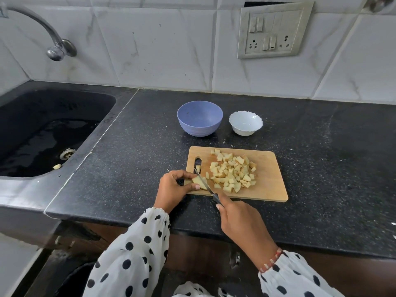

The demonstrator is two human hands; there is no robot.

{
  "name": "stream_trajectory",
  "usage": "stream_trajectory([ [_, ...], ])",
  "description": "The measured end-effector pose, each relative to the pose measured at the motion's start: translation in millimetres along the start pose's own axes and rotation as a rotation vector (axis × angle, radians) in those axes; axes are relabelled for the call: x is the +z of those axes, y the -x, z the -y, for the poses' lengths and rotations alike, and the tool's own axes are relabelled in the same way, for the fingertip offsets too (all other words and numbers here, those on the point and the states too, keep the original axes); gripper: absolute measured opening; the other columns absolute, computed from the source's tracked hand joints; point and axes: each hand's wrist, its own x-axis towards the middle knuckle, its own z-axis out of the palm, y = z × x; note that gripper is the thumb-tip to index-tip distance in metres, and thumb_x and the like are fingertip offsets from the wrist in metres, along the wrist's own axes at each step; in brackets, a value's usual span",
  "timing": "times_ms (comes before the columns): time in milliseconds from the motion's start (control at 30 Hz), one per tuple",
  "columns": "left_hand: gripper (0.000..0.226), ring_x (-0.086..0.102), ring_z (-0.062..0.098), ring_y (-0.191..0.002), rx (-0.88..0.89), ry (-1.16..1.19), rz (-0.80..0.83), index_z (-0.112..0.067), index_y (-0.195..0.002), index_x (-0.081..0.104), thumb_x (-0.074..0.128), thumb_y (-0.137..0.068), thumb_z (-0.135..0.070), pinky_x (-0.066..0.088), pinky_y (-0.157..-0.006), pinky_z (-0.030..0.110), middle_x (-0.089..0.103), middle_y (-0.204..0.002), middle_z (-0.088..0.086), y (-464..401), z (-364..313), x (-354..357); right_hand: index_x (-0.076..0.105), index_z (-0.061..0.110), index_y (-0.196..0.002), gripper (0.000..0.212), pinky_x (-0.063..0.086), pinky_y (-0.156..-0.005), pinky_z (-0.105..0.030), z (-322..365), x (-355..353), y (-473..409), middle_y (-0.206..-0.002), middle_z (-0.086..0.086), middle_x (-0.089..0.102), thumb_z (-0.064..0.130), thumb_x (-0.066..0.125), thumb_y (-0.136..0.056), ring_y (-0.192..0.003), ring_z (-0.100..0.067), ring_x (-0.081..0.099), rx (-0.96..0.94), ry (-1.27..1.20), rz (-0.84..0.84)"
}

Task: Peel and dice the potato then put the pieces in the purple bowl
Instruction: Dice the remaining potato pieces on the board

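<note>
The left hand pinched the firm, likely slippery potato slice; the right hand gripped the knife by its handle.

Home kitchen: black speckled worktop, dark sink with curved tap, white marbled wall tiles, switch-and-socket plate, wooden chopping board.
</note>
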Motion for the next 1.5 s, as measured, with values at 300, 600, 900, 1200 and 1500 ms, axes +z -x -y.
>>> stream_trajectory([
  [300,0.027,0.063,0.010,-0.084,0.008,0.003,-0.002,-0.032,-0.074,0.068,0.084,-0.059,-0.016,0.046,-0.080,0.020,0.069,-0.085,-0.006,-0.3,-0.2,-1.1,0.038,0.018,-0.135,0.036,0.034,-0.060,-0.024,5.1,1.3,-14.2,-0.100,-0.001,0.064,0.024,0.039,-0.099,-0.086,-0.018,0.062,-0.004,0.050,0.061],
  [600,0.031,0.062,0.015,-0.090,0.048,-0.042,0.048,-0.042,-0.076,0.066,0.083,-0.062,-0.019,0.048,-0.085,0.033,0.069,-0.092,-0.001,-4.0,6.9,-4.6,0.046,0.023,-0.130,0.033,0.032,-0.059,-0.026,-8.0,1.2,0.5,-0.087,-0.001,0.062,0.031,0.035,-0.100,-0.076,-0.018,0.056,0.079,-0.127,0.062],
  [900,0.036,0.056,0.006,-0.099,0.162,-0.162,0.098,-0.042,-0.084,0.060,0.073,-0.075,-0.009,0.038,-0.090,0.020,0.065,-0.096,-0.013,0.7,8.8,-9.3,0.061,0.023,-0.121,0.028,0.049,-0.058,-0.019,-14.9,-1.8,5.3,-0.074,0.015,0.066,0.024,0.049,-0.096,-0.069,-0.002,0.062,0.295,-0.598,0.077],
  [1200,0.037,0.047,0.011,-0.095,0.315,-0.372,-0.048,-0.018,-0.103,0.065,0.075,-0.071,-0.035,0.030,-0.082,0.016,0.058,-0.095,-0.007,13.5,6.6,10.6,0.062,0.020,-0.118,0.027,0.048,-0.074,-0.022,-3.4,-5.3,-2.9,-0.085,0.010,0.062,0.024,0.050,-0.095,-0.079,-0.007,0.057,0.308,-0.597,0.019],
  [1500,0.031,0.046,0.013,-0.094,0.280,-0.350,-0.085,-0.013,-0.106,0.066,0.071,-0.075,-0.014,0.029,-0.085,0.015,0.057,-0.094,-0.004,15.1,2.0,13.0,0.041,0.024,-0.136,0.038,0.035,-0.063,-0.025,8.6,4.0,3.6,-0.101,-0.002,0.063,0.033,0.032,-0.100,-0.094,-0.019,0.060,0.205,-0.128,0.023],
])
